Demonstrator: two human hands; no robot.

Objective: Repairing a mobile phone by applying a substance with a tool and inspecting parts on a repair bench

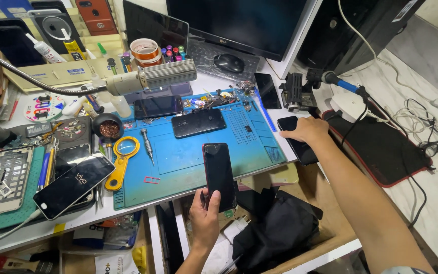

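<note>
My left hand (205,215) has its fingers wrapped around the lower end of a glossy black phone (218,175), upright over the blue mat's (188,157) front edge. My right hand (307,130), arm outstretched, presses flat, probably fingers spread, on another dark phone (298,144) beside it.

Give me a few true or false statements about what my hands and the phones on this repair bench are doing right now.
1. The left hand holds a dark red-edged smartphone upright. True.
2. The right hand grips a screwdriver. False: it rests flat on a black phone at the bench edge.
3. A yellow-framed magnifying glass lies on the blue silicone work mat. True.
4. The blue mat carries no phones. False: two black phones, one and another, lie on it.
5. A black computer mouse sits near the monitor. True.
</note>
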